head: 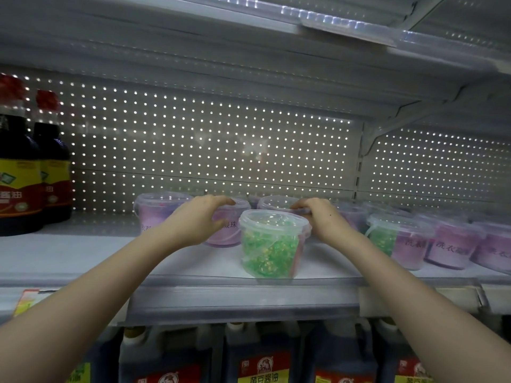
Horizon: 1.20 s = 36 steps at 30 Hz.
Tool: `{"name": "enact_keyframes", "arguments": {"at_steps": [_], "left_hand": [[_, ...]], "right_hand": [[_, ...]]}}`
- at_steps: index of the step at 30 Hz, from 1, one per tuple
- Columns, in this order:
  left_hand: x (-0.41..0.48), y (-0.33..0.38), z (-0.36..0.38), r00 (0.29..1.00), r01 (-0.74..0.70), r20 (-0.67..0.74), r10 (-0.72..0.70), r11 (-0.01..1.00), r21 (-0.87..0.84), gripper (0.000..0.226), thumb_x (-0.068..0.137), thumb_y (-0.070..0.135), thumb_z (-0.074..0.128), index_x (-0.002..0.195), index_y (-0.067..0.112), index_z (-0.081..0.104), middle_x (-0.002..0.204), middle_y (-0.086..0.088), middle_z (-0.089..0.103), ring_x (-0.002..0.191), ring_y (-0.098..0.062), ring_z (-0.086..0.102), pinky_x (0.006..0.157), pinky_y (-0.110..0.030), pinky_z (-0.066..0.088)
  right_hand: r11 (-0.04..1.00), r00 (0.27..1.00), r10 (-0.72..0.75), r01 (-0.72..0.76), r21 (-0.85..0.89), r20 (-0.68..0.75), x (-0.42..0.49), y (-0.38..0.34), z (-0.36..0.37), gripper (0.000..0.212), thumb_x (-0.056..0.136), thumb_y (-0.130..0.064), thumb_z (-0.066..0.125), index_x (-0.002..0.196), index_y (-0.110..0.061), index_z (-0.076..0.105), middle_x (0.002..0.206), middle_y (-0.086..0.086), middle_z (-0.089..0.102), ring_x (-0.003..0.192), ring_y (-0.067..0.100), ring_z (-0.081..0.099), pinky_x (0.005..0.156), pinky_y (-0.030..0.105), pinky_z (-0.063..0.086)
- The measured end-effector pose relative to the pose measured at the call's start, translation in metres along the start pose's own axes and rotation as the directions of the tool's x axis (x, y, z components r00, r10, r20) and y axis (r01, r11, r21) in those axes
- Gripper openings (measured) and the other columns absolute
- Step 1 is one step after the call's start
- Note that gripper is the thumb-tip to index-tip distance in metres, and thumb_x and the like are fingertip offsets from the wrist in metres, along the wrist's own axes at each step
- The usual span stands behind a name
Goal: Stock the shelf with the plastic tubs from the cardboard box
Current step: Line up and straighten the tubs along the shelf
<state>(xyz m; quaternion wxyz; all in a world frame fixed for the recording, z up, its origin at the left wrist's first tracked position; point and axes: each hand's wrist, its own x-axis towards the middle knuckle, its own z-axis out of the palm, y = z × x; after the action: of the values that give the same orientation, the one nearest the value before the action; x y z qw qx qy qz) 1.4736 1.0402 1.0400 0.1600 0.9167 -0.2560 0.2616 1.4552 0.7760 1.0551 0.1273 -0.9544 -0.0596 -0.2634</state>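
Observation:
A clear tub of green beads point(269, 244) stands near the front edge of the white shelf point(83, 252). Behind it to the left, my left hand point(197, 219) grips a pink tub point(226, 230) by its lid rim. My right hand point(322, 217) holds the rim of another pink tub point(276, 203) behind the green one. A third pink tub point(157, 208) stands at the back left. To the right sit another green tub point(383, 236) and several pink tubs point(450, 244). The cardboard box is out of view.
Two dark soy sauce bottles point(25, 167) with red caps stand at the shelf's left end. A perforated back panel point(210, 145) closes the rear. Another shelf board hangs overhead. Large soy sauce jugs point(262, 355) fill the shelf below.

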Motion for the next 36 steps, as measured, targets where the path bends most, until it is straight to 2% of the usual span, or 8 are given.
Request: {"name": "enact_keyframes", "arguments": {"at_steps": [7,14,17,21,24,27,32,36], "left_hand": [[-0.001,0.002,-0.002,1.000,-0.018,-0.007,0.017,1.000,-0.011,0.046,0.089,0.026,0.059,0.133,0.024,0.048,0.133,0.001,0.055,0.117,-0.021,0.054,0.096,-0.041,0.045],[-0.004,0.005,-0.005,1.000,-0.013,0.027,0.013,1.000,-0.014,0.049,0.089,0.024,0.058,0.137,0.024,0.045,0.134,-0.002,0.053,0.114,-0.023,0.055,0.097,-0.042,0.043],[-0.005,0.005,-0.006,0.999,-0.020,0.044,0.020,1.000,-0.017,0.051,0.089,0.022,0.058,0.138,0.023,0.044,0.135,-0.004,0.052,0.116,-0.023,0.054,0.099,-0.041,0.041],[-0.005,0.007,-0.006,0.999,-0.009,0.050,0.010,1.000,-0.021,0.052,0.089,0.023,0.058,0.139,0.021,0.043,0.138,-0.006,0.050,0.125,-0.024,0.047,0.102,-0.040,0.039],[-0.006,0.008,-0.005,0.997,-0.003,0.071,0.004,1.000,-0.012,0.054,0.090,0.024,0.057,0.141,0.022,0.039,0.133,-0.009,0.051,0.123,-0.026,0.046,0.100,-0.038,0.039],[-0.006,0.007,-0.006,0.996,-0.009,0.088,0.009,1.000,0.001,0.055,0.090,0.026,0.057,0.142,0.024,0.037,0.130,-0.010,0.051,0.120,-0.026,0.048,0.099,-0.037,0.039],[-0.009,0.009,-0.006,0.997,-0.019,0.072,0.018,1.000,0.010,0.055,0.091,0.025,0.055,0.142,0.024,0.038,0.134,-0.007,0.049,0.122,-0.025,0.047,0.100,-0.038,0.039],[-0.009,0.017,-0.007,0.997,-0.076,0.007,0.076,0.996,-0.044,0.049,0.090,0.021,0.056,0.138,0.022,0.045,0.136,-0.006,0.051,0.123,-0.026,0.048,0.101,-0.039,0.039]], "right_hand": [[0.998,0.994,-0.044,0.048,0.038,-0.103,-0.007,0.001,0.003,0.030,0.088,-0.015,0.057,0.115,-0.024,0.067,0.120,0.000,0.065,0.111,0.022,0.058,0.089,0.034,0.046],[0.974,0.999,-0.023,0.030,0.224,-0.037,0.001,-0.003,0.004,0.030,0.086,0.001,0.059,0.114,-0.005,0.067,0.071,-0.020,0.045,0.061,-0.004,0.039,0.060,0.010,0.036],[0.967,1.000,0.008,-0.013,0.253,0.024,-0.007,0.002,0.001,0.037,0.088,-0.001,0.057,0.124,-0.008,0.060,0.104,-0.006,0.065,0.085,0.006,0.058,0.069,0.011,0.041],[0.939,0.997,0.066,-0.075,0.335,0.040,-0.023,0.012,-0.002,0.045,0.088,0.010,0.048,0.132,-0.001,0.051,0.133,0.006,0.056,0.115,0.012,0.056,0.086,0.012,0.040],[0.957,0.997,0.031,-0.052,0.286,0.076,-0.030,0.010,0.000,0.037,0.090,0.004,0.049,0.122,-0.010,0.062,0.112,-0.004,0.065,0.103,0.005,0.059,0.072,-0.005,0.035],[0.982,0.996,0.039,-0.053,0.181,0.080,-0.030,0.011,0.003,0.035,0.090,0.001,0.045,0.099,-0.020,0.072,0.085,-0.008,0.061,0.085,0.007,0.053,0.056,0.002,0.034],[0.995,0.988,0.040,-0.052,0.081,0.146,-0.039,0.014,0.002,0.048,0.089,-0.001,0.043,0.124,-0.029,0.061,0.131,-0.009,0.058,0.122,0.015,0.050,0.087,0.023,0.037],[0.981,0.991,0.131,-0.127,0.148,-0.021,-0.049,0.028,-0.007,0.041,0.086,-0.004,0.052,0.122,-0.020,0.063,0.131,-0.002,0.058,0.124,0.017,0.051,0.106,0.030,0.038]]}}
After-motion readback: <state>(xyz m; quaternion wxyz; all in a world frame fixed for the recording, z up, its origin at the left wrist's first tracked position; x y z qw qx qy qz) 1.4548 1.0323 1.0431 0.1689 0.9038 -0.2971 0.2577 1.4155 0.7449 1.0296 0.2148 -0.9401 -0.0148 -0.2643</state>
